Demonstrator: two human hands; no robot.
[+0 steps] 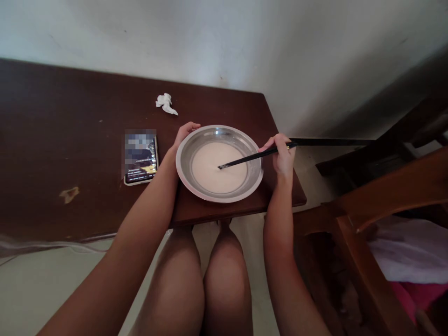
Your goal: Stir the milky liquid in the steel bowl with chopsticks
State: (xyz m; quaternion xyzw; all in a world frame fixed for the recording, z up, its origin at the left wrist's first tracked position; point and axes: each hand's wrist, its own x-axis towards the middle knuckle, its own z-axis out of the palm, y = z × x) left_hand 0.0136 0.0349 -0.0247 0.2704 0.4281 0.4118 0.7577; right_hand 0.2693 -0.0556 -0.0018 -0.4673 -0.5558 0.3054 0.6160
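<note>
— Head view, from the left?
— Dark glossy wooden tabletop [52,154], flat smartphone [141,158], crumpled white tissue [166,103] behind it.
— And the hands?
— Left hand [185,133]: its grip curls closed around the rim of the round, shiny steel bowl [252,182] of smooth, pale batter [219,167]. Right hand [282,155]: grip pinched tight on slim black chopsticks [257,156], tips dipped in the batter.

Table [70,158]; pan [196,184]; phone [142,161]; tissue [166,103]
</note>
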